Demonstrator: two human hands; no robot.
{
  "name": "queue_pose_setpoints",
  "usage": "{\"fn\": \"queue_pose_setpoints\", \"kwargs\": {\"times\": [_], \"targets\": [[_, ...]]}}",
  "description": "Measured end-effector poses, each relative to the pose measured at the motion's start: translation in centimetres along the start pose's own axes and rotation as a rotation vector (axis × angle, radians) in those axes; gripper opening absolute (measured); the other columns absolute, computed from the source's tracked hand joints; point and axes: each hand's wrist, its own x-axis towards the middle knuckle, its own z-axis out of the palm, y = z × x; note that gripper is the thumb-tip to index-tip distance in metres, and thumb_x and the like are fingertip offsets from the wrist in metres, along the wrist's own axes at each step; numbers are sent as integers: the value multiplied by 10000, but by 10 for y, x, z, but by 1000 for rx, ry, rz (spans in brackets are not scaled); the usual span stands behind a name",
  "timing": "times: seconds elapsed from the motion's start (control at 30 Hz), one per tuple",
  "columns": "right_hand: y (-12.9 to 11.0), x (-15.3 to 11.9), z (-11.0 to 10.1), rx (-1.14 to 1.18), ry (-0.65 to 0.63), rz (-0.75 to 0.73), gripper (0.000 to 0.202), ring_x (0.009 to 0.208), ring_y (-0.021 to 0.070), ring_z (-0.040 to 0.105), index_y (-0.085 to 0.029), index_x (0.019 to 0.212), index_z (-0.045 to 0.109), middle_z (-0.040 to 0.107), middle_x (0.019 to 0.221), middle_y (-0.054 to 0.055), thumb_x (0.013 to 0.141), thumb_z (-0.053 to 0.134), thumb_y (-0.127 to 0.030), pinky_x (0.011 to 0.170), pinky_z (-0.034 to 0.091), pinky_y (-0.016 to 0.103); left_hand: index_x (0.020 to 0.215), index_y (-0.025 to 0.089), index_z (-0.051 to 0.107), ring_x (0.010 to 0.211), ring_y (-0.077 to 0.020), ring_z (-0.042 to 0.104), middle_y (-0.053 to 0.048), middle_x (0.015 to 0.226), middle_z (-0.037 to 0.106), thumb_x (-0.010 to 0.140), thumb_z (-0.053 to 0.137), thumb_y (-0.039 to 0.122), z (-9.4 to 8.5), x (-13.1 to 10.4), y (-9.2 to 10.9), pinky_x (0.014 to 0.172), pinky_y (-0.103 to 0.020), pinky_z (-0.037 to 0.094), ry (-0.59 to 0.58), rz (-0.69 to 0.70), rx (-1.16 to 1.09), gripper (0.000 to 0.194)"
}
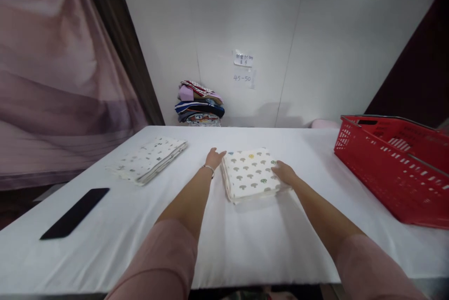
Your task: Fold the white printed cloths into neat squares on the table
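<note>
A folded white cloth with a mushroom print [250, 171] lies between my hands on the table. My left hand [213, 157] is at its left edge, thumb and fingers apart, with the thumb tip at the upper left corner. At the right edge, my right hand [286, 173] grips the cloth, fingertips on its top face and the rest over the side. Another folded white cloth with small dark prints [150, 160] lies farther left, apart from both hands.
A white-covered table [259, 239] spans the view. On the left lies a flat black rectangular object [75, 213]. A red plastic basket [393, 174] stands at the right. Behind the table is a stack of folded fabrics [199, 103], near paper signs [243, 68] on the wall. A pink curtain [63, 71] hangs left.
</note>
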Motion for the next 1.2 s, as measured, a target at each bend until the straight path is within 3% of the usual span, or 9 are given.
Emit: {"fn": "queue_pose_setpoints", "kwargs": {"times": [0.13,0.23,0.37,0.53,0.6,0.83,1.07,1.2], "targets": [[-1,1,8,-148,-46,-22,502,1115,285,524,-171,1269,494,575,1194,148,817,475,-388,914,398,389,1042,143,552,987,-203,570,-116,1089,619,712,645,354,-9,-27,-24,815,-273,400,-9,6,35,403],[-3,-6,6,-282,12,-108,480,1128,298,508,-149,1258,502,558,1214,157,841,431,-376,907,405,411,894,153,589,873,-182,596,-83,962,652,749,588,357,-11,-58,-42,762,-268,414,-22,7,27,250],[-27,-35,16,-181,112,-425,380,1146,254,495,-189,1168,575,568,1221,103,853,433,-348,959,386,395,715,167,586,634,-137,584,-23,688,636,758,537,318,-4,-98,-56,611,-238,423,-100,5,-42,165],[-68,-94,45,58,-120,-782,246,991,198,576,-230,1010,640,649,1053,52,866,466,-328,879,446,348,685,173,605,639,-121,563,-2,669,631,718,519,238,9,-136,-61,617,-220,422,-123,50,-142,112],[-77,-108,54,30,-122,-850,204,986,200,565,-218,978,645,643,1042,60,853,503,-292,878,436,346,690,171,610,644,-122,557,-4,677,631,715,513,238,11,-145,-61,620,-224,418,-100,73,-172,120],[-79,-113,66,-136,-90,-874,233,987,225,529,-225,1010,622,605,1056,66,790,553,-193,858,414,372,673,171,618,668,-126,555,-11,701,636,709,508,220,13,-156,-59,630,-223,407,-86,72,-122,126],[-84,-119,75,-176,-55,-847,283,1007,230,504,-219,1062,579,584,1093,67,785,540,-178,861,381,359,595,169,575,636,-129,521,-2,626,589,787,441,358,14,-160,-48,585,-229,373,-95,90,-81,300],[-87,-121,81,-138,-11,-817,268,990,218,510,-213,1041,590,601,1058,55,802,490,-143,851,374,343,527,165,515,538,-111,447,20,510,484,784,444,470,12,-157,-43,509,-235,308,-86,37,-64,406]]}}
